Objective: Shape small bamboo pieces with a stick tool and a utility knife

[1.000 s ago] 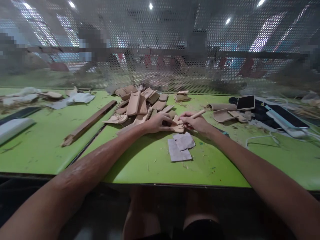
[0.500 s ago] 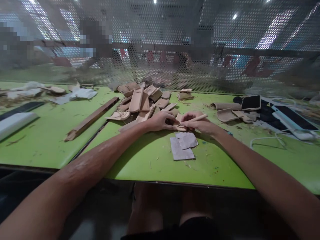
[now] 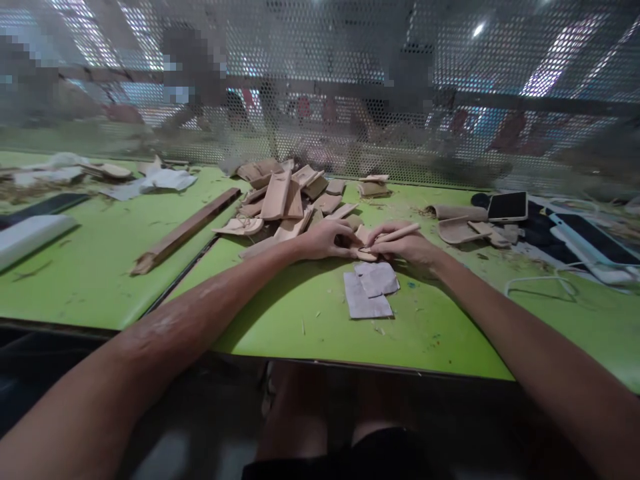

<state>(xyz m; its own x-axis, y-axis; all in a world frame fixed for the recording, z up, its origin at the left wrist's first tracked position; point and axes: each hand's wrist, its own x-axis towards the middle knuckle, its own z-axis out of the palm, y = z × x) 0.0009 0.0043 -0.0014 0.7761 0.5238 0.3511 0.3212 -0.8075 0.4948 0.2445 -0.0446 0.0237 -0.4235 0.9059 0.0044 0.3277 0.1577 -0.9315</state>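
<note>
My left hand (image 3: 326,240) is closed on the left edge of a small pale wooden piece (image 3: 367,256), pressing it against the green table (image 3: 280,320). In my right hand (image 3: 411,249) is a slim tool with a light wooden handle (image 3: 404,232), gripped like a pen and slanting down to the left. Its tip meets or nearly meets the piece; fingers partly hide that spot. Just in front of the hands lie two overlapping greyish paper pieces (image 3: 369,307). Behind my left hand rises a pile of curved bamboo-like pieces (image 3: 276,197).
A long wooden bar (image 3: 187,230) lies to the left, near the table seam. On the right are curved offcuts (image 3: 453,230), a phone (image 3: 508,206), a light-blue-edged device (image 3: 595,237) and a white cable (image 3: 537,279). A perforated metal screen (image 3: 320,133) stands along the back.
The view has shifted slightly, so things sit a little further right. Both hands keep nearly the same grip, with the tool still at the wooden piece.
</note>
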